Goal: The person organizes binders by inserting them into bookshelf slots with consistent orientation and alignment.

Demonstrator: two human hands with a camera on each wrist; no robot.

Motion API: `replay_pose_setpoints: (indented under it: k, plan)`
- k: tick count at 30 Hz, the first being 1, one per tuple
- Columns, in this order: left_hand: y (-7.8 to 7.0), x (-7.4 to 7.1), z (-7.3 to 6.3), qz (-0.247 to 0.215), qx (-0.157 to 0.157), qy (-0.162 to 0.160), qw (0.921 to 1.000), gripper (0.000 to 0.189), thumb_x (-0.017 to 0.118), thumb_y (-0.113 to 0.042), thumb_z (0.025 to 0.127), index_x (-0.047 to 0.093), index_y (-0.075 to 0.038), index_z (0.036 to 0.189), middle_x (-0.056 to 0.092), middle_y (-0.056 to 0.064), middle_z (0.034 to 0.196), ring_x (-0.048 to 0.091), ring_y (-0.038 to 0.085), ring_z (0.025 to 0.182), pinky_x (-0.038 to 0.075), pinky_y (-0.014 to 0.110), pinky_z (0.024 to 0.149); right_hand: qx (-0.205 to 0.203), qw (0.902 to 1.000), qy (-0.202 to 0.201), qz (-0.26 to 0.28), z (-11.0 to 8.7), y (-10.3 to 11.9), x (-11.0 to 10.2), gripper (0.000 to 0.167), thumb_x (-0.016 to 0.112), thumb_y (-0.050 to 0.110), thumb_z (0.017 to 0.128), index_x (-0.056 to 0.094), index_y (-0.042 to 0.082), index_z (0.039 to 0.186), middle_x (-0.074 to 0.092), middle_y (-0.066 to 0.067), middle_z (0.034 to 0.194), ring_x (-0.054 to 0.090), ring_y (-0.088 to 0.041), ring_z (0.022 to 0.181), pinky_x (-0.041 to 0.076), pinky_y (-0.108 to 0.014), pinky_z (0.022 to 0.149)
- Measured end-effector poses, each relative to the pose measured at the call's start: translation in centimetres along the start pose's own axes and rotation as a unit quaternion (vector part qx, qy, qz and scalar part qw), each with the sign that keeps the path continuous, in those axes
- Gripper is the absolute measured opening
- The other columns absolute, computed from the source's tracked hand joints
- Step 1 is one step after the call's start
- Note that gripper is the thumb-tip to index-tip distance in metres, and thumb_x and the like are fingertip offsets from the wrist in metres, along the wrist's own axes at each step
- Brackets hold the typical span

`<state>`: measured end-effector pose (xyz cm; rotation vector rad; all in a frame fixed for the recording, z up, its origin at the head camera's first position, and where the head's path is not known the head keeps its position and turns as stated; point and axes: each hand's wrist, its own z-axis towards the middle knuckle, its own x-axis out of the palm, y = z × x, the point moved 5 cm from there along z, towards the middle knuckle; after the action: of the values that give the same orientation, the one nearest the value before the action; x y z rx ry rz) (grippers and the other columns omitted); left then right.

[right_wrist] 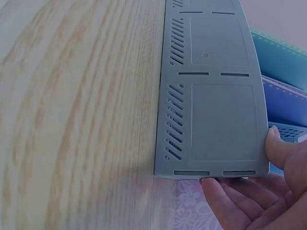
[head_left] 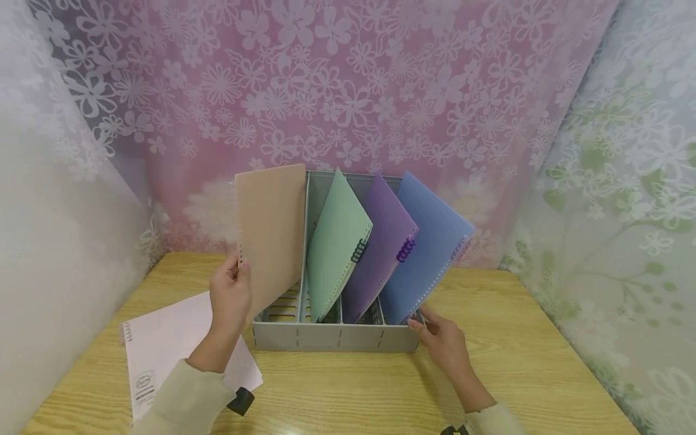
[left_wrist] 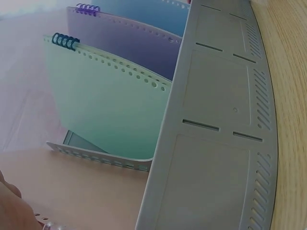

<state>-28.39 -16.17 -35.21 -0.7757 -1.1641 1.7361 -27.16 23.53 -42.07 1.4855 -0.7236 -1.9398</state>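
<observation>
My left hand (head_left: 231,296) pinches a tan notebook (head_left: 272,235) by its hole-punched edge. The notebook stands upright in the leftmost compartment of a grey file organizer (head_left: 337,337), its lower part inside. With thumb over the rim and fingers along the end wall, my right hand (head_left: 443,341) grips the organizer's front right corner; the right wrist view shows this hand (right_wrist: 259,196) close up. Green (head_left: 339,248), purple (head_left: 383,248) and blue (head_left: 426,241) ring-bound notebooks lean to the right in the other compartments, their bindings facing me.
A pale pink spiral notebook (head_left: 168,338) lies flat on the wooden table (head_left: 337,393), left of the organizer and partly under my left forearm. Flowered pink cloth (head_left: 348,90) hangs behind the table, with pale cloth (head_left: 614,241) at the right side.
</observation>
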Motion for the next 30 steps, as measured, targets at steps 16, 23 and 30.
replay_pose_setpoints:
  k: [16, 23, 30]
  plan:
    - [0.5, 3.2, 0.1, 0.016, 0.059, 0.011, 0.9980, 0.031, 0.048, 0.002, 0.100, 0.054, 0.012, 0.129, 0.060, 0.030, 0.122, 0.060, 0.034, 0.114, 0.053, 0.033, 0.092, 0.013, 0.9998, -0.001, 0.014, -0.2, -0.2, 0.0, 0.056, 0.068, 0.034, 0.092, 0.056, -0.002, 0.133, 0.069, -0.024, 0.108, 0.070, -0.027, 0.089, 0.055, -0.025, 0.061]
    - [0.8, 4.4, 0.2, 0.006, 0.057, 0.023, 0.9981, 0.035, 0.046, 0.008, 0.099, 0.051, 0.010, 0.134, 0.051, 0.027, 0.136, 0.049, 0.036, 0.127, 0.044, 0.042, 0.101, 0.015, 0.9998, 0.001, 0.016, -0.3, -0.2, 0.0, 0.057, 0.068, 0.034, 0.092, 0.056, -0.001, 0.134, 0.068, -0.025, 0.110, 0.070, -0.030, 0.093, 0.058, -0.033, 0.067]
    - [1.5, 5.2, 0.1, -0.003, 0.054, 0.026, 0.9982, 0.035, 0.046, 0.009, 0.098, 0.053, 0.009, 0.132, 0.053, 0.027, 0.134, 0.052, 0.038, 0.124, 0.046, 0.044, 0.101, 0.007, 0.9999, 0.000, 0.014, -0.2, -0.1, 0.0, 0.057, 0.068, 0.035, 0.092, 0.056, -0.001, 0.134, 0.067, -0.026, 0.111, 0.069, -0.032, 0.095, 0.059, -0.036, 0.068]
